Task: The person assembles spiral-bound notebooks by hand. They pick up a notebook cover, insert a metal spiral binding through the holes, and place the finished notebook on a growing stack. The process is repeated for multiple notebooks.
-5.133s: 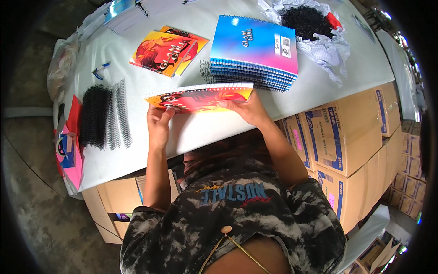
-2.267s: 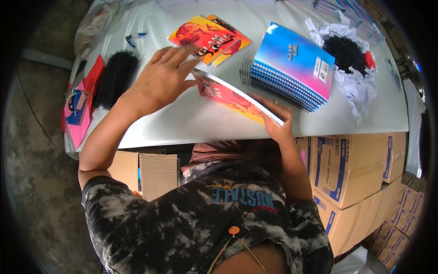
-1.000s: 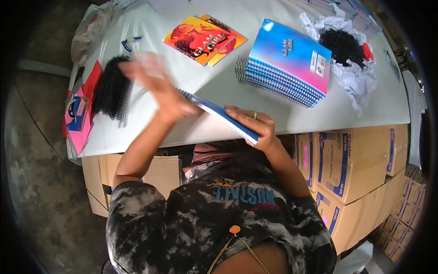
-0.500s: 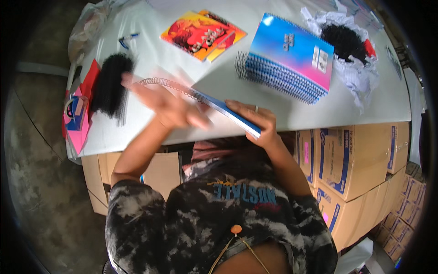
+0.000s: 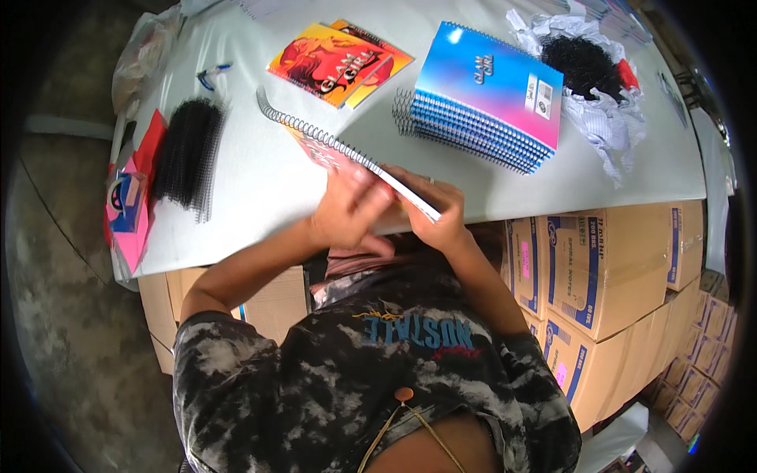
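Note:
My right hand [image 5: 435, 211] grips a thin notebook [image 5: 319, 151] by its near end, tilted on edge above the table's front. A dark spiral coil [image 5: 293, 120] runs along the notebook's upper edge, its loose end curving out past the far corner. My left hand [image 5: 353, 203] is against the notebook beside the coil, its fingers blurred but stretched out and the thumb apart. Beyond, to the right, stands a stack of blue-and-pink spiral notebooks [image 5: 489, 87]. Orange-and-red notebooks [image 5: 335, 65] lie farther back. On the left is a bundle of black coils [image 5: 189, 154].
The white table [image 5: 236, 236] has a curled-looking edge. Blue-handled pliers [image 5: 213, 75] lie at back left. Red and pink packaging [image 5: 134, 213] sits at the left edge. Black coils [image 5: 582, 65] rest in crumpled paper at right. Cardboard boxes [image 5: 607, 268] are stacked below the table.
My left hand has moved right and nearer, from the coil's loose end to the notebook's middle. The notebook has turned so that its orange-red cover shows. My right hand keeps its grip.

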`<state>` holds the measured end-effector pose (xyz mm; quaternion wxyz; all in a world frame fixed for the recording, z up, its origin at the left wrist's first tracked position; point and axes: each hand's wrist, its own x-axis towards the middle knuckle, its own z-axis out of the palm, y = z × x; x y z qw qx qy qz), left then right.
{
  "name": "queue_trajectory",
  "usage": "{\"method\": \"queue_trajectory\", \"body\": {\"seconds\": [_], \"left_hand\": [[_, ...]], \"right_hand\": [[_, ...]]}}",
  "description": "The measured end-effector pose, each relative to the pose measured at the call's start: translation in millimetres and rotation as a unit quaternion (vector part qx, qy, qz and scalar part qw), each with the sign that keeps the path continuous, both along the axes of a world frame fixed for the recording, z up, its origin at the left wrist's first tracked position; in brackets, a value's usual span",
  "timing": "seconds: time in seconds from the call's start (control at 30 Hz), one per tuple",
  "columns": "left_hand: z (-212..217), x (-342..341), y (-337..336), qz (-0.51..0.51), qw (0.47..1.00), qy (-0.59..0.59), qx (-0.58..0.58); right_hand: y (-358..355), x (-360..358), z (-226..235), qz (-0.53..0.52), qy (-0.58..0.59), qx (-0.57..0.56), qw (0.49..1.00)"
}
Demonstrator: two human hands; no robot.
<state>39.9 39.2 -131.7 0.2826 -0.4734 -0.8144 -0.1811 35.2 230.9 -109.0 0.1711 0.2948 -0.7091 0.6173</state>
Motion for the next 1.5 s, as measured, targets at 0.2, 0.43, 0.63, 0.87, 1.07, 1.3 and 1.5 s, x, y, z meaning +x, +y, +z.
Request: {"method": "queue_trajectory", "body": {"seconds": [0.2, 0.43, 0.63, 0.87, 1.07, 1.3, 1.5], "left_hand": [[19, -11, 12, 0.05, 0.991, 0.079, 0.099], [31, -20, 5, 0.139, 0.963, 0.229, 0.02], [-19, 15, 20, 0.006, 0.998, -0.024, 0.06], [28, -4, 29, 0.076, 0.99, 0.072, 0.092], [61, -11, 20, 0.125, 0.965, 0.2, 0.111], [17, 35, 28, 0.093, 0.985, -0.076, 0.127], [140, 67, 10, 0.201, 0.889, -0.226, 0.345]], "right_hand": [[-2, 0, 7, 0.039, 0.037, 0.026, 0.998], [-2, 1, 4, 0.028, 0.039, 0.028, 0.998], [-2, -5, 1, 0.036, -0.022, -0.011, 0.999], [-11, 2, -2, 0.042, -0.012, 0.043, 0.998], [-15, -6, 8, 0.035, 0.041, 0.041, 0.998], [-23, -15, 11, 0.132, 0.051, -0.026, 0.99], [-53, -3, 83, 0.136, 0.17, 0.038, 0.975]]}}
